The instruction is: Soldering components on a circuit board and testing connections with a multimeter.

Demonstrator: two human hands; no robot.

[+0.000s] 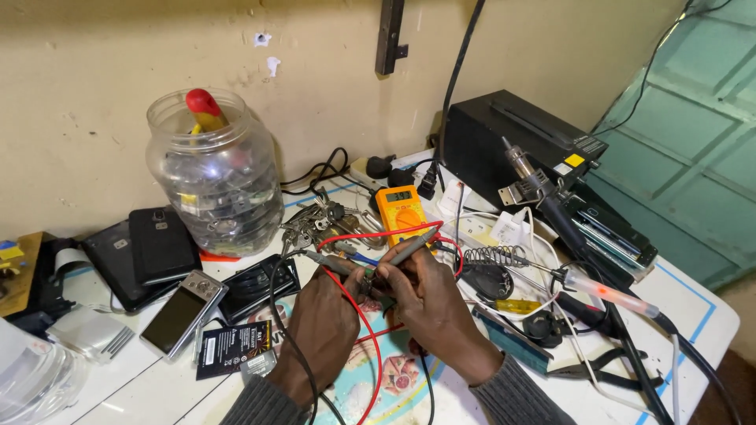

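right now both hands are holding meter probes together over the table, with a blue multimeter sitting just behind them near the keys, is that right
Not quite: the multimeter is orange, not blue. The head view shows it just behind the left hand and right hand, beside the keys. The rest holds: each hand holds a probe, tips meeting over the table.

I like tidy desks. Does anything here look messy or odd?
Yes. Red and black wires loop across the hands, keys lie heaped beside the orange meter, and pliers lie near the table edge.
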